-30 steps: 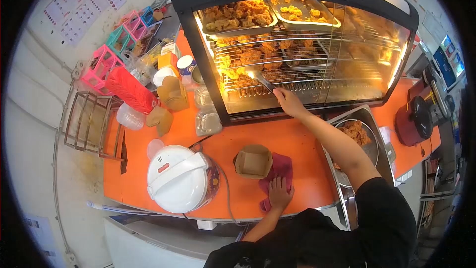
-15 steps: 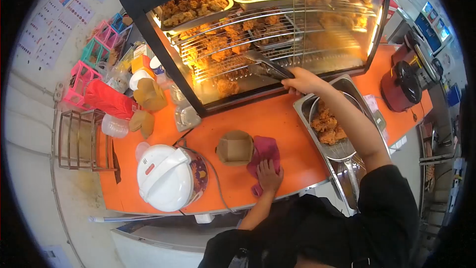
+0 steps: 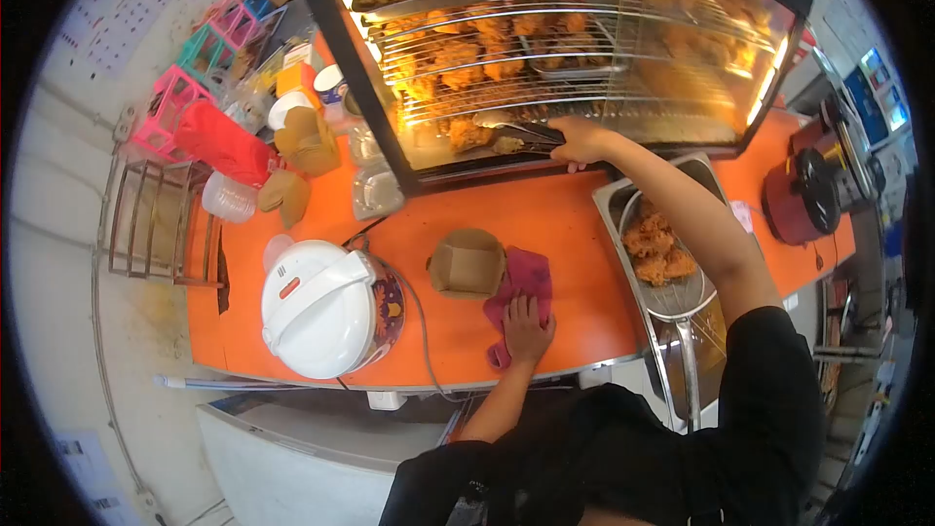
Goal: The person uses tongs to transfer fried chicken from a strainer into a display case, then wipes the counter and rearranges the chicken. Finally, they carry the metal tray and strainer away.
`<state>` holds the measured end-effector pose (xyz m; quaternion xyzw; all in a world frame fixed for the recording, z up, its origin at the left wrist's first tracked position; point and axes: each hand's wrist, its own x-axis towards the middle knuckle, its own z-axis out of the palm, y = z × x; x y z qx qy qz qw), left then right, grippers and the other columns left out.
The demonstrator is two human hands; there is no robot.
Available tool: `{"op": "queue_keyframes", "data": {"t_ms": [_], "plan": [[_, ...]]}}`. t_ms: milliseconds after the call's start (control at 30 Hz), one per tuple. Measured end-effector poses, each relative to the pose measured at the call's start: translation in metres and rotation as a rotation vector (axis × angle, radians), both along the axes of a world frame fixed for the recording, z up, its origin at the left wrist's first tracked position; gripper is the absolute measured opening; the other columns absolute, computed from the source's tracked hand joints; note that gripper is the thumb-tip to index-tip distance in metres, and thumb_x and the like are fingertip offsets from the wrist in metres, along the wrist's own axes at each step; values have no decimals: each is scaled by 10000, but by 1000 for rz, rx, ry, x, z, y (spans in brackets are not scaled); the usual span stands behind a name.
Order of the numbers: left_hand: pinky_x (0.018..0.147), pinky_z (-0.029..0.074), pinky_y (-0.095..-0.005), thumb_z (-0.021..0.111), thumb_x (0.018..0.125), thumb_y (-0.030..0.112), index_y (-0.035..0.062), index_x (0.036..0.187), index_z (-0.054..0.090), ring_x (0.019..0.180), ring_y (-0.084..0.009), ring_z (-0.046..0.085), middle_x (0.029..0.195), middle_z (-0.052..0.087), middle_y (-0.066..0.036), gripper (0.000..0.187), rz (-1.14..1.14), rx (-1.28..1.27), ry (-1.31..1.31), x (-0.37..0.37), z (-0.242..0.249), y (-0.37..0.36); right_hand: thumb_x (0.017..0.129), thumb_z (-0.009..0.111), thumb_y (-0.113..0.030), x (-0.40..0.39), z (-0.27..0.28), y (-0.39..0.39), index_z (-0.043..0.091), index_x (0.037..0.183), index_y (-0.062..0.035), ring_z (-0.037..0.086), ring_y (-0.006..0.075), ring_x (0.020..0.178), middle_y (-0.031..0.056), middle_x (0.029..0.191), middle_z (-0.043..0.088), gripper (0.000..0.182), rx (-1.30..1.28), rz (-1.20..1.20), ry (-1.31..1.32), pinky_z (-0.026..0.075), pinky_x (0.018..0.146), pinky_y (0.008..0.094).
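Observation:
My right hand (image 3: pixel 584 144) is closed around the handles of metal tongs (image 3: pixel 531 133), which reach into the bottom of the lit warming cabinet (image 3: pixel 570 166). The tong ends are right at a piece of fried chicken (image 3: pixel 469 133) on the cabinet floor. On the orange counter, my left hand (image 3: pixel 529 331) lies flat with fingers stretched over a crumpled magenta cloth (image 3: pixel 529 276). Just beyond it, against the cloth, stands an open brown paper box (image 3: pixel 467 265).
Beneath my right forearm, a strainer (image 3: pixel 672 300) with fried chicken rests over a deep metal pan (image 3: pixel 616 224). A white rice cooker (image 3: pixel 321 307) stands at the left with its cord trailing. A dark red cooker (image 3: pixel 799 197) is at right. Folded boxes (image 3: pixel 307 139) sit back left.
My right hand and the tongs have moved lower in the cabinet, onto the chicken piece at the bottom. My left hand stays on the cloth. The view has shifted slightly.

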<state>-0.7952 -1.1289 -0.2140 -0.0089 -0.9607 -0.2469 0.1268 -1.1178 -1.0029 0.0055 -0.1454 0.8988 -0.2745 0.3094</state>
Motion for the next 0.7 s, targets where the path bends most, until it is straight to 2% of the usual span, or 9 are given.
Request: {"op": "queue_keyframes", "data": {"t_ms": [100, 133, 167, 233, 333, 467, 567, 633, 700], "plan": [[1024, 366, -480, 647, 786, 295, 8, 1102, 564, 1227, -331, 471, 1193, 546, -181, 435, -16, 33, -29, -1, 2, -3, 871, 637, -152, -13, -6, -16, 487, 1239, -28, 675, 193, 626, 110, 794, 660, 416, -6, 146, 166, 522, 547, 329], [1024, 366, -480, 647, 786, 295, 8, 1102, 564, 1227, -331, 471, 1193, 546, -181, 435, 5, 38, -22, -2, 1, -3, 922, 605, -284, -31, -50, -6, 521, 1186, -28, 628, 204, 558, 91, 699, 625, 377, -37, 313, 519, 487, 532, 345], [1018, 369, -485, 654, 780, 304, 4, 1091, 569, 1183, -345, 483, 1166, 550, -181, 441, -3, 37, -20, -3, 0, -3, 922, 605, -284, -32, -49, -12, 521, 1186, -28, 628, 204, 558, 91, 699, 625, 377, -38, 333, 525, 487, 532, 345], [1011, 371, -490, 662, 774, 314, 0, 1080, 575, 1139, -359, 494, 1139, 553, -181, 447, 1, 39, -9, -2, -1, -6, 971, 510, -441, -20, -48, -23, 551, 1081, -42, 541, 158, 480, 45, 631, 572, 416, -80, -30, 189, 433, 459, 295], [1002, 373, -492, 655, 779, 311, 6, 1079, 575, 1144, -347, 496, 1130, 554, -179, 435, 12, 51, 27, -4, -2, -3, 996, 409, -487, -18, -34, -18, 585, 1109, -40, 558, 133, 537, 64, 721, 628, 494, -124, -42, -157, 427, 462, 281], [1024, 365, -484, 629, 794, 329, 35, 1115, 566, 1213, -315, 479, 1176, 551, -158, 440, 9, 23, -59, -1, -7, -4, 1005, 395, -478, -5, -25, -25, 577, 933, -73, 447, 66, 452, -3, 593, 525, 450, -312, -137, -277, 323, 384, 235], [1026, 364, -486, 623, 798, 339, 33, 1135, 565, 1210, -315, 480, 1190, 551, -158, 459, 2, 15, -58, -3, -9, -3, 1008, 394, -463, 1, -7, -56, 595, 946, -74, 421, 58, 440, -4, 587, 507, 441, -364, -219, -223, 285, 371, 229], [1028, 363, -486, 622, 800, 342, 31, 1142, 566, 1209, -316, 480, 1197, 552, -159, 466, -10, 5, -88, -1, -7, -4, 996, 402, -482, -7, -8, -75, 619, 913, -61, 453, 83, 478, 7, 595, 498, 481, -339, -287, -139, 351, 424, 265], [984, 381, -500, 647, 784, 306, 5, 1078, 571, 1150, -348, 498, 1141, 559, -188, 428, -9, 36, 2, -4, -5, -5, 974, 421, -488, -16, -15, -82, 648, 920, -47, 587, 197, 588, 73, 664, 599, 498, -224, -273, 145, 461, 568, 356]]}}
